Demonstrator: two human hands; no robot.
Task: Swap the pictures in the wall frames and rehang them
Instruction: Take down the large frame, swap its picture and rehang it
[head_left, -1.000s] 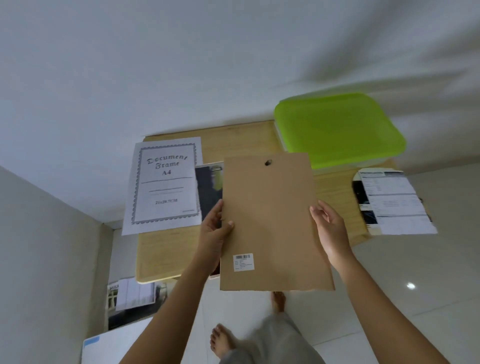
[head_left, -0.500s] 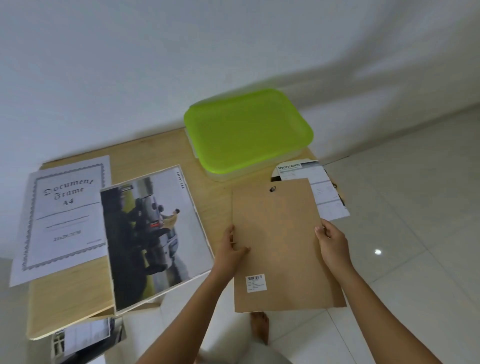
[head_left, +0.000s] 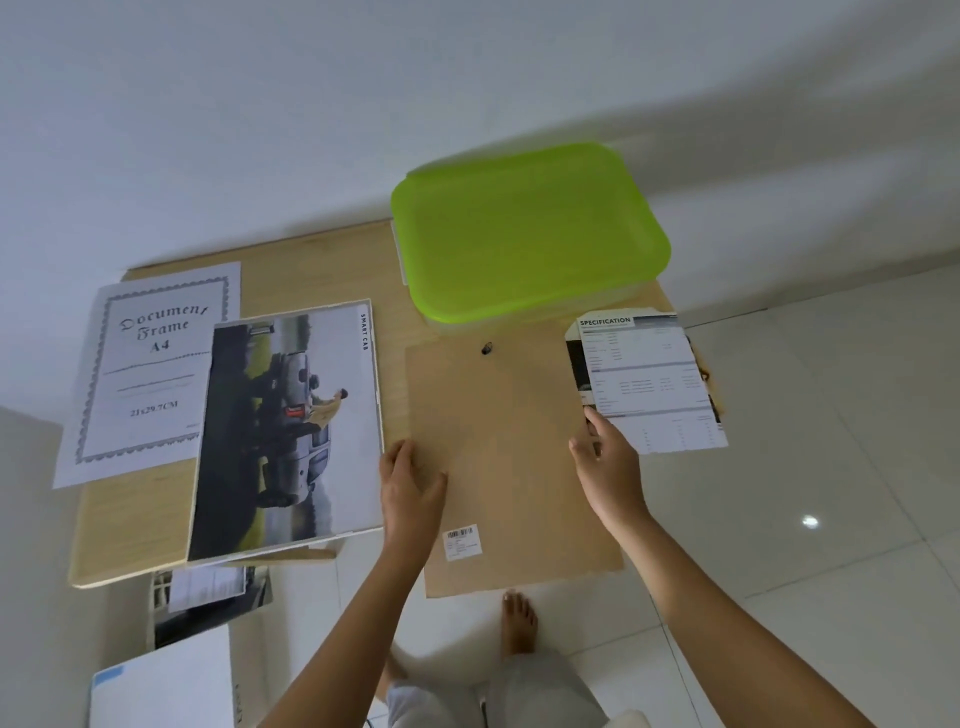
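A brown frame backing board (head_left: 509, 452) with a hanging hole near its top and a barcode sticker lies flat on the wooden table (head_left: 322, 265), its near end sticking out over the table's front edge. My left hand (head_left: 410, 488) grips its left edge, thumb on top. At the right edge my right hand (head_left: 608, 467) holds it with curled fingers. Left of the board lies a car picture (head_left: 291, 426), overlapping a "Document Frame A4" sheet (head_left: 150, 364). A "Specification" sheet (head_left: 649, 379) lies to the board's right.
A box with a green lid (head_left: 530, 228) stands at the table's back, against the white wall. More prints (head_left: 208, 603) and a white panel (head_left: 166, 686) lie on the tiled floor at lower left. My bare foot (head_left: 517, 623) is below the board.
The board has moved right and come down from upright in front of me to flat on the table beside the car picture. Both hands stay at its edges.
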